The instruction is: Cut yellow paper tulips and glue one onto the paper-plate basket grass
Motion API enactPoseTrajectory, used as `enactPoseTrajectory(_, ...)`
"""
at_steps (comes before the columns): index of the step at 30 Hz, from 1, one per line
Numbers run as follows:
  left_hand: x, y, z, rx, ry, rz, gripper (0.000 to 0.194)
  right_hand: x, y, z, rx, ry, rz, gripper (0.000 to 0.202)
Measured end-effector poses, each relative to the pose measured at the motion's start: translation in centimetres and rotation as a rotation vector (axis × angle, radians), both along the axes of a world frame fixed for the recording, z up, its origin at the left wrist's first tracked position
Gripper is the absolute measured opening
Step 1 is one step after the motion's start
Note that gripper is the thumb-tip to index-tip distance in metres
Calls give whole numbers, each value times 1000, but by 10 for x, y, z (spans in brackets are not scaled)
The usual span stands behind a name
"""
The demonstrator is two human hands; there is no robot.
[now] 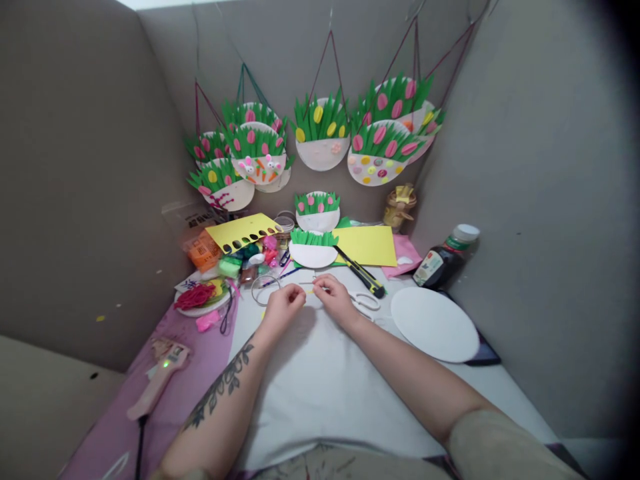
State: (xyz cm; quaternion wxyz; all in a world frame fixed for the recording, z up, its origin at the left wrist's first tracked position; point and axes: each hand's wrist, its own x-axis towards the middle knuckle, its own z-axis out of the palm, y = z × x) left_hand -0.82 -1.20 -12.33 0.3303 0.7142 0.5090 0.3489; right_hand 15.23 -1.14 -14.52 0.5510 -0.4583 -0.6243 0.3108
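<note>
two pinches | left hand (286, 304), right hand (333, 297) hold thin yellow strip (309, 291) | strip between their fingertips

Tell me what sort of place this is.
Most likely a craft corner: paper flower baskets hang above a table that holds what looks like a glue gun and a box cutter.

Yellow strip (309, 291), black-and-yellow cutter (360, 272), white plate (435, 325).
</note>
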Motion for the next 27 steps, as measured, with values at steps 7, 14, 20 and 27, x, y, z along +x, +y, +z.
enactPoseTrajectory(7, 1, 0, 3, 31, 25, -42, 20, -1, 0, -3, 7, -50, 26, 13)
enactPoseTrajectory(14, -1, 3, 1, -41, -2, -19, 17, 1, 0, 0, 18, -37, -107, 12)
enactPoseTrajectory(20, 0, 3, -3, 12, 53, 40, 20, -3, -9, 2, 205, -291, -112, 6)
enactPoseTrajectory(27, 1, -2, 0, 123, 157, 2, 21, -4, -8, -2, 248, -392, -107, 9)
